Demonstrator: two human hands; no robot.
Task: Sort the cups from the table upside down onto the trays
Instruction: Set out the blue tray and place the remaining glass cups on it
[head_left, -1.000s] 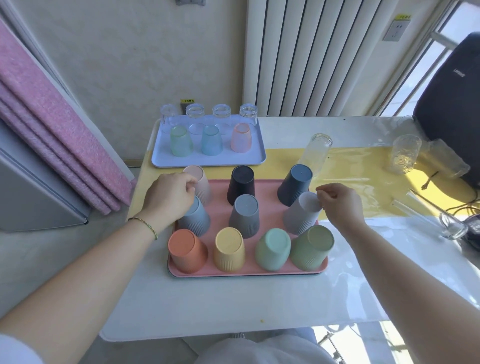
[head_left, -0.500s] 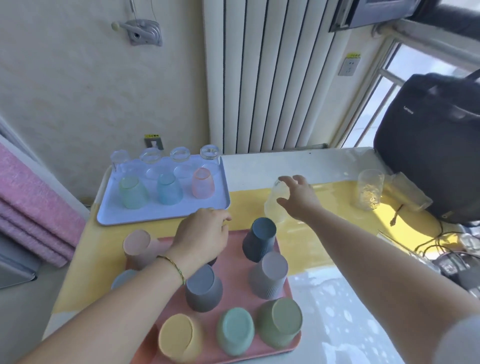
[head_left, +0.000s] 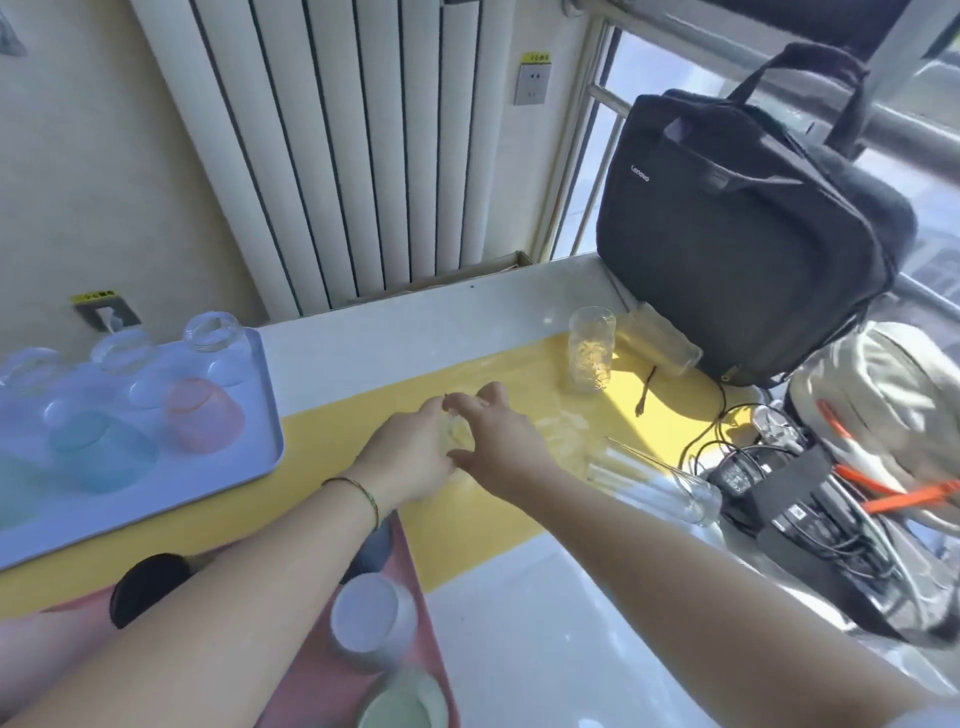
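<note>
Out on the yellow mat (head_left: 452, 540), left hand (head_left: 410, 460) and right hand (head_left: 501, 441) clasp a clear glass (head_left: 457, 431), guessing flip-and-tray comes next.

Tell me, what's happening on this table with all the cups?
A person is sorting cups. Both hands, left hand and right hand, are closed around one small clear glass cup at the yellow table strip. Upturned glasses already sit on the pale blue tray, plastic cups on the pink tray. Three more clear glasses wait near the black bag.
</note>
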